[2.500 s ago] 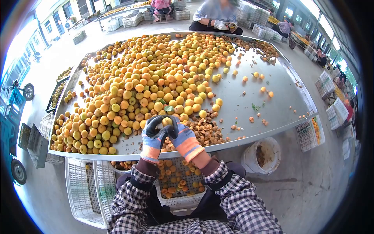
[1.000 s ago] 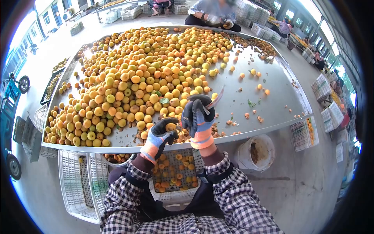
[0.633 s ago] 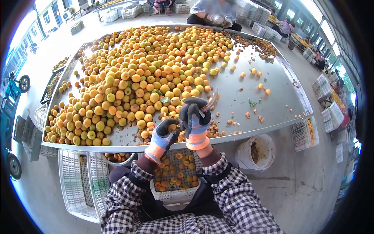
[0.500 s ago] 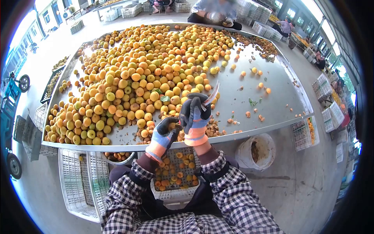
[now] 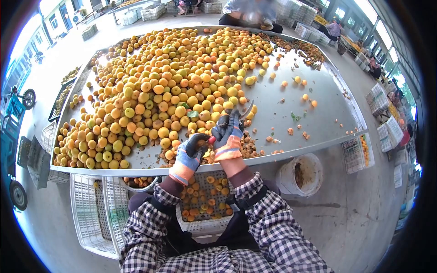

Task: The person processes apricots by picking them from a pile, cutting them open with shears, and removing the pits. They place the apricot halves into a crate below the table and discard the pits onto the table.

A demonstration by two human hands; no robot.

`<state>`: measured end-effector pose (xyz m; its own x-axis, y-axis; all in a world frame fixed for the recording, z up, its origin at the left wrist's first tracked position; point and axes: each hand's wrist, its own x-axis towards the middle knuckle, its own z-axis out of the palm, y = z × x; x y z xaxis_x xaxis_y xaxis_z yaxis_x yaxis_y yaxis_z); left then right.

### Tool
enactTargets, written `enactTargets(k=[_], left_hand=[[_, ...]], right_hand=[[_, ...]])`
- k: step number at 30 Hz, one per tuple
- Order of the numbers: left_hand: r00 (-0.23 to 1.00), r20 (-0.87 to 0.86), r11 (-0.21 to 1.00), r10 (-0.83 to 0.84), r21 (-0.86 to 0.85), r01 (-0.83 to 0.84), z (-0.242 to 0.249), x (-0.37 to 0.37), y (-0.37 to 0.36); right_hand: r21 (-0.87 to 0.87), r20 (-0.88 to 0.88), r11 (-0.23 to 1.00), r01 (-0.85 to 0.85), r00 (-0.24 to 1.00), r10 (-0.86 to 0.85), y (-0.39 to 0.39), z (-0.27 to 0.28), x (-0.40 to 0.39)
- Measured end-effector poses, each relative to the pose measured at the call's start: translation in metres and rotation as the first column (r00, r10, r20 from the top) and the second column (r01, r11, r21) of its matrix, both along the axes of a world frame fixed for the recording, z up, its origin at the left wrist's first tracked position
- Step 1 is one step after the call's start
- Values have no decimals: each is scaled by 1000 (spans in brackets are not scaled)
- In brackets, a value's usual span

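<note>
Right hand (image 5: 227, 133) has the knife (image 5: 248, 110) gripped; left hand (image 5: 193, 148), can't tell its grip. Counter (image 5: 325, 113) edge's 6 o'clock, roomy toward 2.

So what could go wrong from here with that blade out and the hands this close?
The right hand grips a curved knife, its blade pointing away from the left hand; turned inward, it could cut that glove. The blade is also close to the pile of fruit, so a careless swing might nick some. And fruit lies right by the front rim of the table, so a bump could roll some over.
</note>
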<state>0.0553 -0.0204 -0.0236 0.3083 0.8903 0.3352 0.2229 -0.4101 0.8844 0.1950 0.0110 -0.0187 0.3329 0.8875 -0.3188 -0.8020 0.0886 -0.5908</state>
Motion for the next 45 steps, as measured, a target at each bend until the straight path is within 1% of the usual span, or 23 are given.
enactTargets(k=[1, 5, 8, 10, 11, 14, 16, 18, 19, 20, 21, 24, 26, 27, 28, 30, 31, 32, 34, 36, 38, 42, 45], left_hand=[[1000, 6, 999, -26, -32, 26, 3, -1, 0], [999, 34, 998, -23, 62, 20, 2, 0, 1], [999, 10, 999, -50, -10, 50, 2, 0, -1], [997, 50, 995, -64, 83, 60, -6, 3, -1], [997, 49, 995, -64, 85, 59, -6, 4, -3], [985, 149, 994, -86, -55, 95, -6, 5, -4], [997, -79, 999, -18, 43, 21, -19, 0, 5], [996, -81, 989, 44, 145, -31, -49, -2, 16], [992, 103, 975, 75, -216, -52, -34, -4, 16], [950, 262, 839, 166, -544, 3, -19, -5, 16], [936, 301, 790, 185, -612, 41, -1, -9, 15], [961, 266, 867, 73, -492, 71, 7, -24, 11], [972, 227, 820, -66, -543, 182, 12, -30, 3], [948, 233, 797, -219, -518, 311, 16, -34, 0], [923, 198, 790, -330, -478, 385, 22, -32, -8], [923, 22, 876, -384, -309, 371, 27, -30, -24], [948, -17, 942, -317, -120, 312, 18, -31, -19], [985, -38, 975, -167, -157, 159, 18, -37, -14], [982, -153, 991, 107, -60, -117, 2, -54, 9], [716, -543, 894, 438, 346, -285, -10, -64, 32], [472, -680, 826, 561, 499, -262, -24, -63, 49], [121, -912, 897, 392, 350, -270, -17, -42, 57], [89, -949, 895, 301, 249, -369, -15, -33, 62]], right_hand=[[187, -16, 981, -50, 998, 54, 0, -15, 5], [20, -185, 1000, 12, 983, -8, 5, 0, 7], [156, -282, 987, -48, 955, 91, 7, -11, 12], [207, -564, 977, -53, 809, 164, 10, -16, 12], [209, -564, 976, -54, 809, 165, 10, -12, 12], [99, -521, 995, -19, 851, 68, 11, -1, 12], [161, -313, 985, 55, 950, -2, 11, 5, 10], [177, -259, 983, 42, 966, 6, 12, 3, 17], [156, -198, 984, 85, 979, -53, 8, 16, 18], [140, -135, 981, 131, 985, -112, 6, 25, 20], [178, -89, 973, 145, 987, -130, 5, 28, 23], [240, 34, 970, 20, 999, -29, -4, 36, 36], [238, 1, 971, 37, 999, -38, -1, 29, 41], [220, 74, 976, -7, 997, -10, -9, 41, 39], [201, 146, 978, -51, 989, 21, -14, 47, 38], [170, 173, 983, -75, 984, 45, -16, 49, 39], [167, 210, 981, -97, 976, 61, -18, 51, 38], [162, 247, 980, -119, 966, 77, -20, 50, 38], [180, 208, 976, -126, 974, 88, -16, 47, 38], [92, 171, 980, -179, 972, 161, -14, 46, 37], [38, 120, 990, -138, 984, 133, -8, 37, 32], [114, 223, 972, -205, 959, 176, -5, 31, 33], [65, 235, 976, -209, 954, 189, -10, 35, 35]])
